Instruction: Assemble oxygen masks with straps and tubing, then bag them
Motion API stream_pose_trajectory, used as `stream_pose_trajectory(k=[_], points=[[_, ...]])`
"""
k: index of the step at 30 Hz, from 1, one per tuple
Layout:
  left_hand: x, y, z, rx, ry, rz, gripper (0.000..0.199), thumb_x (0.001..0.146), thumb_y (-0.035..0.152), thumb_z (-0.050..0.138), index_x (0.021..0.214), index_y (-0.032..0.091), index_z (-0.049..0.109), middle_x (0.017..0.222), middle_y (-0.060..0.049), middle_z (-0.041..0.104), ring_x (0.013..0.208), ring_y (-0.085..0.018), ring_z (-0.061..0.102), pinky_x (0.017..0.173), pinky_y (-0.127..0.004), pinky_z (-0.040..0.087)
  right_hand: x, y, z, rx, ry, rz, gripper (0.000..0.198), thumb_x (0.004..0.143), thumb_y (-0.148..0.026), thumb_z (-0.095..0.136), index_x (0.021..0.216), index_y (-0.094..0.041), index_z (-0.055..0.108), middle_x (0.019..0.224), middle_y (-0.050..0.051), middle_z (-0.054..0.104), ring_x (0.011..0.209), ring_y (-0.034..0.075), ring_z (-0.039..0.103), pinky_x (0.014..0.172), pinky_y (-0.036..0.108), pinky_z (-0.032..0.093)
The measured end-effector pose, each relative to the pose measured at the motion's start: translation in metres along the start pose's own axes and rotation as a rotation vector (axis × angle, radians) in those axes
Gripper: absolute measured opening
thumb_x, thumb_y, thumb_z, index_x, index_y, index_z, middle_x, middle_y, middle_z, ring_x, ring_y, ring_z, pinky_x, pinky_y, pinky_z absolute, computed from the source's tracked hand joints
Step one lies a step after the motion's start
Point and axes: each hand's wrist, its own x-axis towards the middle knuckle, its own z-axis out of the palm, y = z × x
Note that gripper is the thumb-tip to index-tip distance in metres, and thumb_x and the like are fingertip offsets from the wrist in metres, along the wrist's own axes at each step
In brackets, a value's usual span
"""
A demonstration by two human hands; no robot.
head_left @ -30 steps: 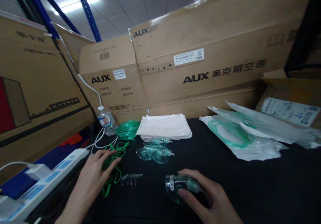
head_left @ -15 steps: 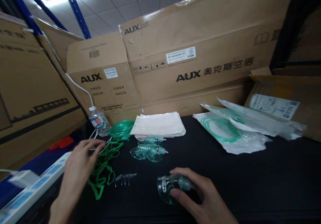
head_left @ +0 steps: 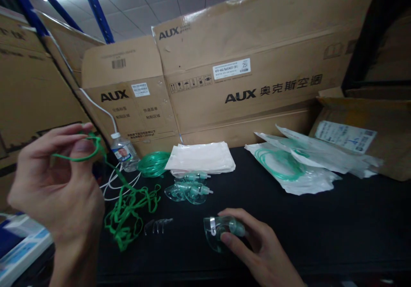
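My left hand [head_left: 61,184], raised at the left, pinches a green elastic strap [head_left: 93,152] between thumb and fingers. From there the strap runs down toward a tangled heap of green straps [head_left: 128,214] on the black table. My right hand [head_left: 257,244] is closed around a clear green oxygen mask [head_left: 215,235] with a metal nose clip, near the front of the table. Beyond it lie several more clear masks [head_left: 189,190]. A few small clear plastic pieces [head_left: 159,225] rest between the strap heap and the held mask.
A coil of green tubing [head_left: 154,164] sits beside a stack of white bags [head_left: 201,158]. Packed tubing in pouches [head_left: 282,167] lies at the right. A plastic bottle [head_left: 124,152] and a power strip [head_left: 25,252] are at the left. Cardboard boxes [head_left: 199,94] wall the back.
My left hand has risen and moved left, lifting one green strap out of the heap. The right hand keeps the mask in nearly the same place.
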Motion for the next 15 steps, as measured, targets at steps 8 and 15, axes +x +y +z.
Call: stream_pose_trajectory(k=[8, 15], points=[[-0.008, 0.026, 0.026, -0.337, 0.036, -0.116, 0.020, 0.088, 0.015, 0.075, 0.104, 0.013, 0.063, 0.115, -0.008, 0.076, 0.102, -0.019, 0.076, 0.097, -0.038, 0.060, -0.002, 0.001, -0.002, 0.156, 0.089, 0.024, 0.029, 0.092, -0.050, 0.071, 0.104, -0.024, 0.074, 0.097, 0.004, 0.076, 0.095, 0.020, 0.071, 0.085, 0.027, 0.056], [-0.094, 0.045, 0.020, -0.045, -0.454, -0.183, 0.010, 0.093, 0.030, 0.071, 0.101, 0.025, 0.072, 0.095, 0.001, 0.076, 0.084, -0.017, 0.073, 0.079, -0.028, 0.060, -0.006, -0.002, -0.012, 0.238, 0.266, 0.002, 0.033, 0.096, -0.053, 0.064, 0.095, -0.021, 0.071, 0.087, 0.003, 0.073, 0.087, 0.019, 0.066, 0.080, 0.027, 0.050]])
